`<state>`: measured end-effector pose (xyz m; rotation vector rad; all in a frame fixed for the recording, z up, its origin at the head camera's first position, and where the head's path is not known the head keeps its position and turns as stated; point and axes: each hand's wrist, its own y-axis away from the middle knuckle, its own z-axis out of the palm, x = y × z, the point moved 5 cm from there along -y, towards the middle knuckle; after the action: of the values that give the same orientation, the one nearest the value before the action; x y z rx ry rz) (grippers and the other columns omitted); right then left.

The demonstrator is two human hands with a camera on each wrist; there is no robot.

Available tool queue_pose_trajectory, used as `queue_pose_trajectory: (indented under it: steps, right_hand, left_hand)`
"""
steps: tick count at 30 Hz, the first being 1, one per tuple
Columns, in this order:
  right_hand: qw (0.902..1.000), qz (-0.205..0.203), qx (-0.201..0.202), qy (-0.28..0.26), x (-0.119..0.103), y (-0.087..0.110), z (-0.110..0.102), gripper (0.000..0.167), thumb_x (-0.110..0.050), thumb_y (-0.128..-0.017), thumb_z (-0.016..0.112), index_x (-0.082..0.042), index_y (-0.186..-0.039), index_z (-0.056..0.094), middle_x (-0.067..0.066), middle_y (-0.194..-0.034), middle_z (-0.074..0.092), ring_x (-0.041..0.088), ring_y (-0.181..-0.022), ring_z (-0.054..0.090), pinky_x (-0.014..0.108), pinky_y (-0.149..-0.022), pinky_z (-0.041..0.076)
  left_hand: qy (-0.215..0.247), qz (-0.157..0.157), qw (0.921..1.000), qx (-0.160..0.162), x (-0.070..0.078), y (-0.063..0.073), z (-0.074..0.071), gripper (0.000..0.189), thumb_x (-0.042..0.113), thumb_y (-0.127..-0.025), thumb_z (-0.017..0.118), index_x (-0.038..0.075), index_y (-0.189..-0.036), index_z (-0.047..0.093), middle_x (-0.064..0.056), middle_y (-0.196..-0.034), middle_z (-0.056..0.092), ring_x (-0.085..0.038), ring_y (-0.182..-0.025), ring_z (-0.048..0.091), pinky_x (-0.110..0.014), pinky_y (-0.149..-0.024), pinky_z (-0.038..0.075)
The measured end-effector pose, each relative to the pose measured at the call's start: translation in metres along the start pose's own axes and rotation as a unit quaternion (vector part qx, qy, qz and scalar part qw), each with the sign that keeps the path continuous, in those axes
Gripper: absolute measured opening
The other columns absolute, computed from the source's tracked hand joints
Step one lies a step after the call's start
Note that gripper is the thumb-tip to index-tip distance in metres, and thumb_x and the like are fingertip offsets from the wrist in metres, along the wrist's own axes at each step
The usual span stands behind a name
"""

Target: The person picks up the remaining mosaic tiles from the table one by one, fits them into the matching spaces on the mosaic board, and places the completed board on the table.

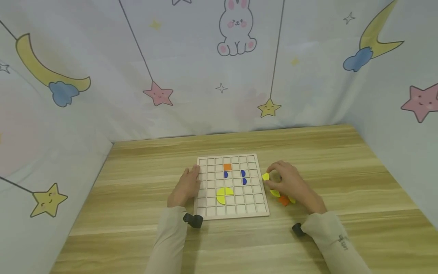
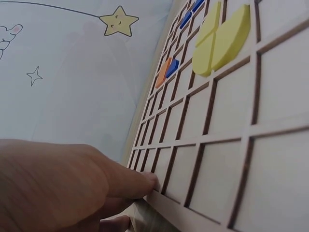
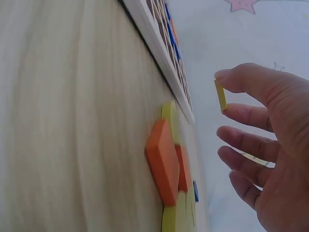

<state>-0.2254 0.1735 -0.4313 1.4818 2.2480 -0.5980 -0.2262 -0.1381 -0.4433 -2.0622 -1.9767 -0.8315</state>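
Observation:
A square wooden grid board (image 1: 241, 199) lies on the table between the hands. Set in its cells are an orange square tile (image 1: 227, 167), three blue half-round tiles (image 1: 243, 173) and three yellow quarter-circle tiles (image 1: 221, 191). At the board's left edge is my left hand (image 1: 186, 187); in the left wrist view a fairly straight finger (image 2: 140, 182) touches the rim. Just off the right edge, my right hand (image 1: 288, 182) pinches a yellow tile (image 3: 220, 95) between thumb and finger. The tile appears edge-on in the right wrist view, raised above the table.
Below the right hand lies a loose pile of tiles, with orange ones (image 3: 163, 163), yellow ones (image 1: 275, 193) and a bit of blue (image 3: 195, 191); the hand partly hides it. A printed curtain (image 1: 202, 114) stands behind and beside the wooden table (image 1: 147, 160).

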Motion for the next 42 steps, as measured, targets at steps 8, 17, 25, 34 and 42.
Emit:
queue_pose_trajectory:
  steps: [8, 17, 25, 34, 42]
  right_hand:
    - [0.9994, -0.03, 0.018, 0.0, -0.025, -0.001, 0.009, 0.029, -0.029, -0.079, 0.077, -0.013, -0.098, 0.064, 0.008, -0.113, 0.064, 0.032, -0.113, 0.055, 0.054, -0.097, 0.041]
    - [0.9989, -0.038, 0.006, 0.027, -0.049, 0.001, 0.018, 0.029, -0.032, -0.078, 0.077, -0.014, -0.095, 0.063, 0.004, -0.11, 0.063, 0.028, -0.109, 0.057, 0.051, -0.095, 0.043]
    - [0.9979, -0.045, -0.003, 0.047, -0.061, 0.002, 0.029, 0.03, -0.037, -0.078, 0.077, -0.018, -0.095, 0.063, -0.004, -0.106, 0.062, 0.021, -0.101, 0.058, 0.045, -0.089, 0.045]
    - [0.9953, -0.047, -0.044, 0.072, -0.07, 0.001, 0.047, 0.03, -0.04, -0.077, 0.077, -0.019, -0.093, 0.064, -0.004, -0.1, 0.062, 0.016, -0.09, 0.053, 0.038, -0.085, 0.046]
    - [0.9937, -0.062, -0.052, 0.077, -0.077, 0.002, 0.057, 0.029, -0.042, -0.078, 0.075, -0.02, -0.093, 0.063, -0.008, -0.099, 0.061, 0.014, -0.093, 0.054, 0.037, -0.087, 0.045]
  left_hand:
    - [0.004, -0.007, 1.0, 0.0, -0.002, -0.001, 0.002, 0.056, 0.012, -0.1, 0.041, 0.004, -0.152, 0.021, -0.012, -0.16, 0.015, -0.038, -0.147, 0.007, -0.052, -0.121, 0.012]
    - [0.002, 0.001, 1.0, -0.001, -0.003, -0.002, 0.001, 0.056, 0.01, -0.1, 0.042, 0.003, -0.151, 0.021, -0.013, -0.159, 0.015, -0.04, -0.147, 0.007, -0.053, -0.121, 0.011]
    - [0.001, -0.002, 1.0, 0.0, -0.003, -0.001, 0.001, 0.056, 0.01, -0.1, 0.042, 0.003, -0.151, 0.021, -0.013, -0.159, 0.015, -0.04, -0.147, 0.008, -0.052, -0.121, 0.012]
    - [0.002, -0.004, 1.0, 0.003, -0.003, -0.001, 0.001, 0.056, 0.011, -0.1, 0.042, 0.003, -0.152, 0.021, -0.013, -0.159, 0.016, -0.04, -0.147, 0.008, -0.052, -0.121, 0.012]
    - [0.002, -0.005, 1.0, 0.002, -0.002, 0.0, 0.001, 0.056, 0.011, -0.1, 0.041, 0.003, -0.151, 0.021, -0.013, -0.16, 0.016, -0.04, -0.147, 0.008, -0.052, -0.121, 0.012]
